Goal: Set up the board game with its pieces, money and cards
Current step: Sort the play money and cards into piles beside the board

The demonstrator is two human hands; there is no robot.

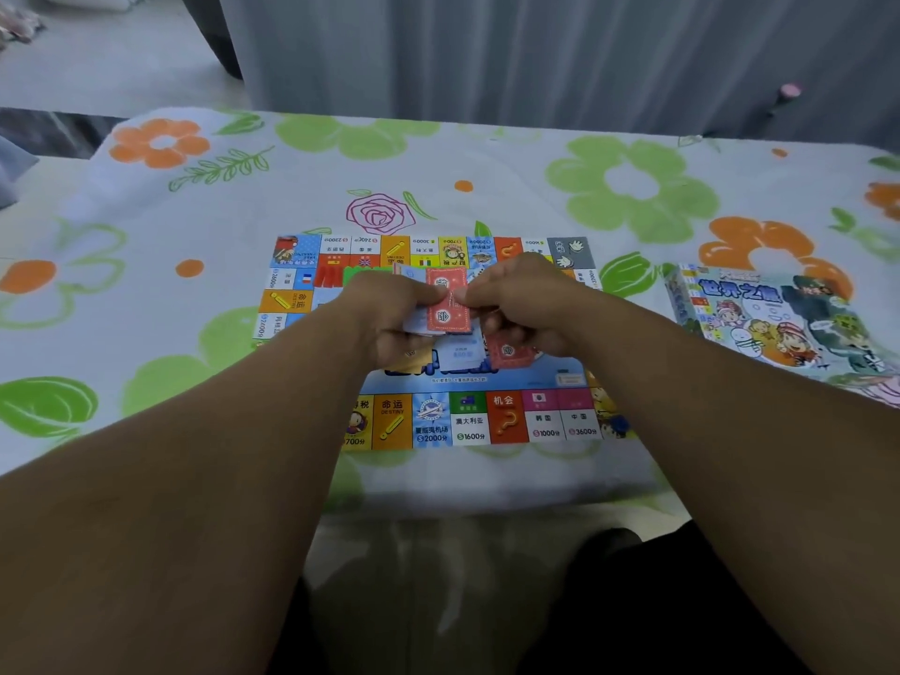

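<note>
Your hands meet over the middle of the game board, which lies flat on the table under a flowered cloth and has its near row of squares facing you.

Your left hand is curled round a small stack of cards. Pale blue edges show below its fingers, and its thumb lies across the top. A red card with a white emblem at each end sits on top of that stack, held above the centre of the board with its long side running away from you. Your left thumb touches its left edge.

Your right hand pinches the right edge of the same card between thumb and forefinger, so the two thumbs almost touch over the middle of the card. Both hands are closed on the cards.

Below your right hand, over the board's blue centre panel, a second red card shows tilted. You cannot tell whether the lower fingers hold it or it lies on the board.

To the right of the board, well apart from it, the game box lies on the cloth with its cartoon lid facing up. A grey curtain hangs beyond the far edge of the board.
</note>
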